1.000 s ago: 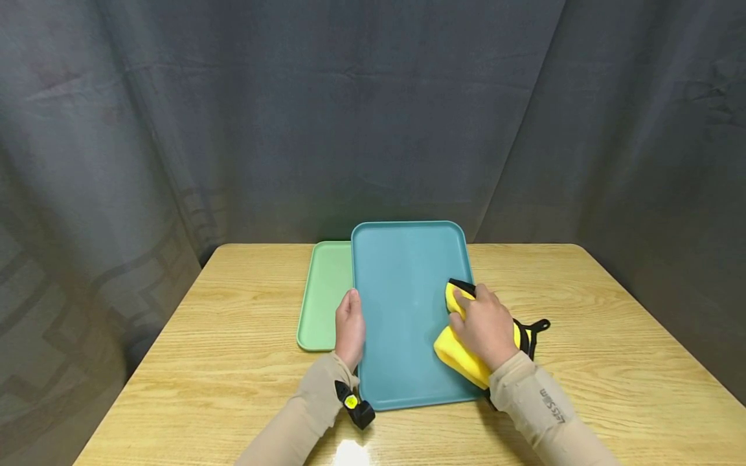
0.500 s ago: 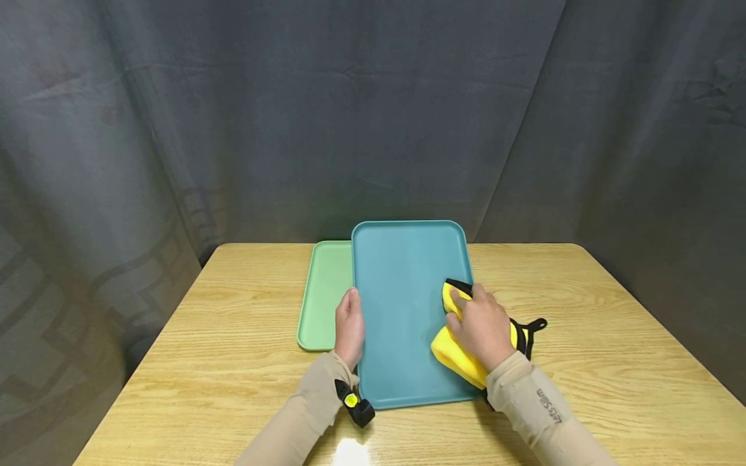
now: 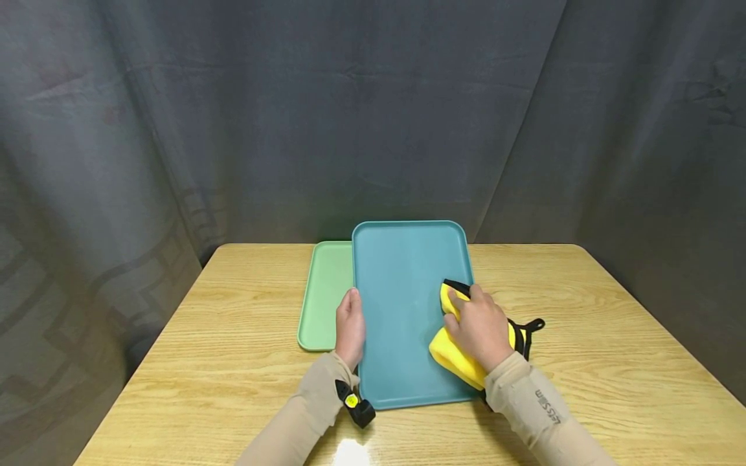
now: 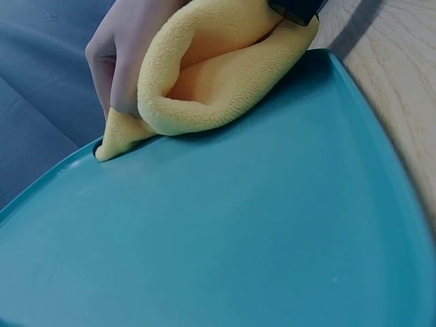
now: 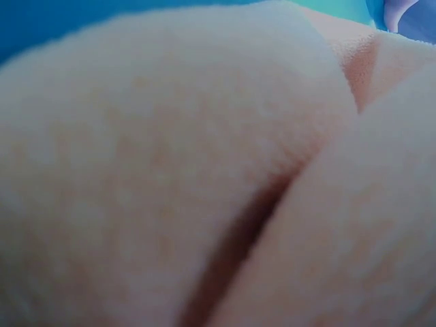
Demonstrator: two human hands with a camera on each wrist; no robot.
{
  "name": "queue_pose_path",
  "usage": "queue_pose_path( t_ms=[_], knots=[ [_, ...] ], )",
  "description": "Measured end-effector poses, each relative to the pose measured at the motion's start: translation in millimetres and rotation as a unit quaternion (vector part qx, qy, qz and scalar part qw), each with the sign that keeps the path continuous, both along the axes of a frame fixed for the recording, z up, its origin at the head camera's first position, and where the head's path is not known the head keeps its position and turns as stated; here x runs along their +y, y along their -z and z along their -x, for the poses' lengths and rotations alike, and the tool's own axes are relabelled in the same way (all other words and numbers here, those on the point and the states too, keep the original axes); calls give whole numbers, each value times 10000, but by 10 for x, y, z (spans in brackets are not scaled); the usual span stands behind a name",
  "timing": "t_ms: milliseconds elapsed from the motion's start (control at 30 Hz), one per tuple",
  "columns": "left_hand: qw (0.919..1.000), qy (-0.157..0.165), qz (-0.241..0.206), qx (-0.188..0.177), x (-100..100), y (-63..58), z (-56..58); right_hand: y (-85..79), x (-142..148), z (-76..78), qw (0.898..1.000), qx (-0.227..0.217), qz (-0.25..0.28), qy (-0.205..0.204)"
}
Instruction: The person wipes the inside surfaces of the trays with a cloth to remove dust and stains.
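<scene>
A blue rectangular tray (image 3: 402, 310) is held at its left edge by my left hand (image 3: 350, 328), thumb along the rim and the other fingers hidden beneath. My right hand (image 3: 481, 325) grips a folded yellow towel (image 3: 457, 359) with black trim against the tray's right side. In the left wrist view, the towel (image 4: 225, 75) bulges in a loop over the tray (image 4: 218, 225), and the right hand's fingers (image 4: 126, 75) press down a corner of it at the rim. The towel (image 5: 150, 163) fills most of the right wrist view, close and blurred.
A green tray (image 3: 323, 298) lies on the wooden table (image 3: 233, 362), partly covered by the blue tray. The towel's black hanging loop (image 3: 535, 324) sticks out to the right. A grey curtain (image 3: 350, 116) hangs behind the table.
My right hand has slid the towel slightly left across the blue tray. My left hand and the tray have stayed almost in place.
</scene>
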State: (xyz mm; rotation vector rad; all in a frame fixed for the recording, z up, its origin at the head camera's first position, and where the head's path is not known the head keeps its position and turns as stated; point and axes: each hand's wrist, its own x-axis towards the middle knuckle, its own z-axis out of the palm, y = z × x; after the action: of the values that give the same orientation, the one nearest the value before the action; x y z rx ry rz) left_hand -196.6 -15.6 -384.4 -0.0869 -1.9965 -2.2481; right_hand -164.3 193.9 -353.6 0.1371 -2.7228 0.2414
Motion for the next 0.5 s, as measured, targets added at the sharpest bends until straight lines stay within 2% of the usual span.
queue_pose_path(
  t_ms=[167,500],
  knots=[
    [10000,-2,14,-29,-6,-160,-104,-4,-18,-2,10000,20,22,-27],
    [9999,-57,85,31,-1,-175,-116,17,-68,11,9998,126,39,-119]
  ],
)
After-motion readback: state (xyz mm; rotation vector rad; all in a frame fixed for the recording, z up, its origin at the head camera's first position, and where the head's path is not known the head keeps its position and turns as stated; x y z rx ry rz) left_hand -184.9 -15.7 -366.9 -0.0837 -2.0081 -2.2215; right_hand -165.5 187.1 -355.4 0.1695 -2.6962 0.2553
